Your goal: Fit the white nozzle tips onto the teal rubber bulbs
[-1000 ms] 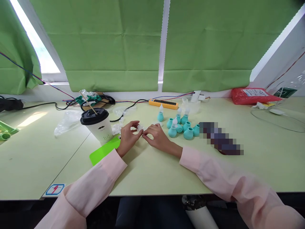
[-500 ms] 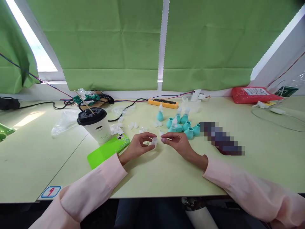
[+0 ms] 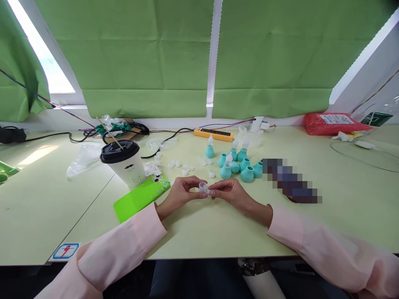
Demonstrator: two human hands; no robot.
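Observation:
Above the table, my left hand point(image 3: 185, 190) pinches a small translucent plastic cup-shaped piece point(image 3: 203, 187), its round opening facing up. The fingers of my right hand point(image 3: 232, 192) are closed at the right side of the same piece; whether they also hold a smaller part is hidden. Beyond my right hand stands a group of turquoise squeeze bulbs point(image 3: 247, 174). Some carry clear pointed nozzles point(image 3: 229, 158); others have open necks. Small loose clear pieces point(image 3: 211, 174) lie just past my fingertips, with more clear pieces point(image 3: 185, 171) to the left.
A lidded paper cup point(image 3: 129, 168) with a stick stands left, beside a bright green phone case point(image 3: 141, 198). A yellow-orange power strip point(image 3: 213, 134) and black cable lie behind. At right are a pixelated dark object point(image 3: 291, 182) and a red package point(image 3: 336, 123).
My right hand has come down and left from beside the loose pieces and now meets the plastic piece in my left hand. The left hand has shifted slightly right.

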